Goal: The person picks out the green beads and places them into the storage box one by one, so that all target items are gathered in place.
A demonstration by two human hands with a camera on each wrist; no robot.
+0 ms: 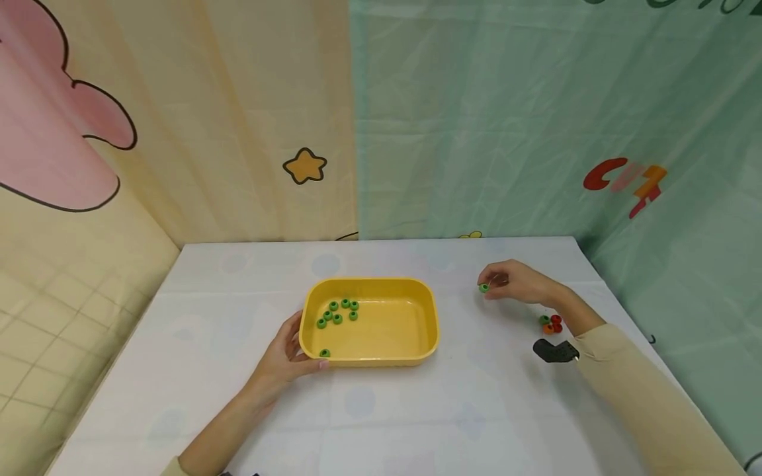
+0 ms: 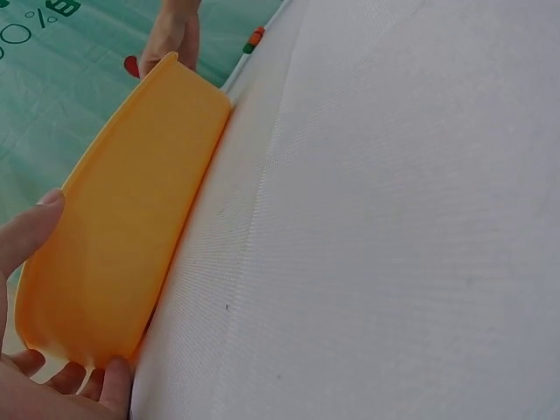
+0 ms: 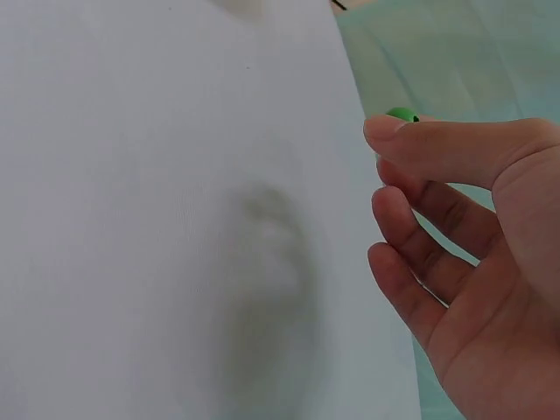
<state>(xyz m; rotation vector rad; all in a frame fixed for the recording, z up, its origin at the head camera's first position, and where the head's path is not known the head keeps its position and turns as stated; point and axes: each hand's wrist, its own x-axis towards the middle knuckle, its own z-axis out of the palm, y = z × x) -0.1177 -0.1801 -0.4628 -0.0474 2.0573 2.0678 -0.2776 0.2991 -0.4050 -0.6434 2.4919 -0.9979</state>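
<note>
A: Right hand (image 1: 518,283)?
B: Pinching 1 green bead (image 1: 484,287) at the fingertips, above the table (image 1: 476,410), right of the tray (image 1: 426,311) and well apart from it. In the right wrist view the bead (image 3: 402,114) only peeks out behind the top finger; the other fingers are loosely curled.

A: Left hand (image 1: 286,354)?
B: Gripping the tray's near-left corner. Thumb (image 2: 26,229) on the rim, fingers curled under the edge.

A: Tray contents?
B: 8 green beads: a cluster of 7 (image 1: 338,311) in the far-left part, 1 alone (image 1: 324,353) at the near wall by the left hand.

A: Anything else?
B: A small pile of loose beads (image 1: 551,323), green, red and orange, just beside the right wrist. A black object (image 1: 555,350) is near that forearm; can't tell what it is. Cartoon-print curtain (image 1: 536,132) behind the table.
</note>
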